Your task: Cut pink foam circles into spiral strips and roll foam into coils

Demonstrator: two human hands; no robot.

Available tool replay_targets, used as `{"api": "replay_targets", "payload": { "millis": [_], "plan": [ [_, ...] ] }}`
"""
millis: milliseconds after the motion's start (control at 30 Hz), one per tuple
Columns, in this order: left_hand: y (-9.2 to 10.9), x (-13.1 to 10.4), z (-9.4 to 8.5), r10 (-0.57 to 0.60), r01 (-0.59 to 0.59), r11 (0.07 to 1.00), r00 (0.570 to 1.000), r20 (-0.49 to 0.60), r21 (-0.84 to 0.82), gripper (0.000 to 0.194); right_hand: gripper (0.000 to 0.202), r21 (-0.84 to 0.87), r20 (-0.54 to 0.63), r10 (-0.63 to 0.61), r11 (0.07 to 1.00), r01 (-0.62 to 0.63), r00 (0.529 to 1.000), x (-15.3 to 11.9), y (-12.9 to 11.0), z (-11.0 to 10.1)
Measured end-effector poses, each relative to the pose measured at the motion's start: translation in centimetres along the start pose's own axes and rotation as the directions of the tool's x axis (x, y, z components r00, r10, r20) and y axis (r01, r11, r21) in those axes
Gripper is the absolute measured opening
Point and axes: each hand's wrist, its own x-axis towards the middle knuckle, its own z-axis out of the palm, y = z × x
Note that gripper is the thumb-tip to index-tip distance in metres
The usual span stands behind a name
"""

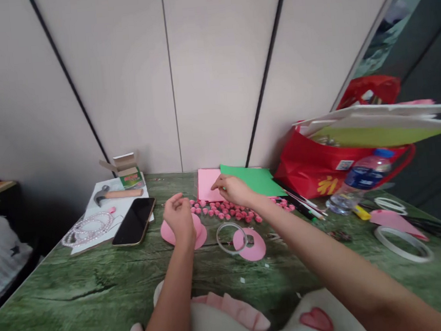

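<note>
My left hand [179, 216] rests on a round pink foam piece [201, 232] on the green table, its fingers loosely curled. My right hand [233, 189] reaches further back, fingertips touching the edge of a pink paper sheet [206, 183] beside a green sheet [256, 179]. Just below that hand lies a row of several small pink paper roses [228, 212]. Whether the fingers pinch anything is unclear. A clear tape ring [231, 237] and a pink foam ring [252, 245] lie between my arms.
A black phone [135, 221], a bead necklace [89, 227], a hammer [117, 194] and a small box [126, 171] sit at the left. A red bag [317, 170], water bottle [355, 180], pens [303, 202] and tape rings [403, 242] are at the right. A wall stands behind.
</note>
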Motion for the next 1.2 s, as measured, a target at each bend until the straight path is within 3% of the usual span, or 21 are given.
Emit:
{"api": "replay_targets", "payload": {
  "millis": [67,167,267,333,467,633,700,767,933,1033,1200],
  "plan": [
    [0.0,-1.1,0.7,0.049,-0.086,0.989,0.958,0.282,0.12,0.016,0.03,0.039,-0.012,0.026,0.999,-0.025,1.0,-2.8,0.8,-2.8],
    [-0.2,-2.7,1.5,0.033,-0.239,0.933,0.801,0.598,0.268,0.007,0.021,0.145,-0.017,0.115,0.983,-0.111,0.993,-7.6,2.0,-5.0],
    [-0.9,-3.8,1.6,-0.01,-0.388,0.832,0.705,0.709,0.397,0.013,0.017,0.241,0.034,0.24,0.94,-0.241,0.97,-11.4,3.0,-3.7],
    [-1.5,-4.1,1.4,-0.029,-0.47,0.748,0.682,0.73,0.468,0.021,0.013,0.246,0.098,0.313,0.912,-0.328,0.945,-12.6,3.4,-1.7],
    [-2.3,-4.1,1.2,-0.089,-0.584,0.592,0.638,0.765,0.556,0.037,0.009,0.207,0.111,0.348,0.908,-0.364,0.931,-12.6,3.6,1.6],
    [-1.6,-3.5,0.9,-0.155,-0.643,0.409,0.65,0.744,0.648,0.041,0.02,0.141,0.14,0.403,0.896,-0.421,0.904,-12.1,3.7,2.7],
    [-1.1,-3.3,0.8,-0.152,-0.68,0.281,0.666,0.731,0.678,0.042,0.014,0.123,0.159,0.426,0.887,-0.446,0.891,-12.1,3.7,2.9],
    [-0.6,-3.1,0.7,-0.139,-0.686,0.224,0.681,0.719,0.692,0.042,0.009,0.112,0.166,0.438,0.882,-0.458,0.884,-12.1,3.5,3.0],
    [0.2,-2.6,1.0,-0.12,-0.592,0.343,0.742,0.659,0.729,0.034,0.033,0.19,0.203,0.292,0.924,-0.331,0.935,-12.3,1.5,3.0],
    [0.5,-2.2,0.8,-0.127,-0.535,0.402,0.771,0.624,0.743,0.029,0.047,0.163,0.249,0.225,0.949,-0.27,0.942,-12.5,0.5,3.1],
    [0.3,-1.9,0.0,-0.126,-0.506,0.427,0.788,0.603,0.75,0.022,0.022,0.256,0.252,0.215,0.925,-0.279,0.944,-12.7,0.5,3.4]
  ]
}}
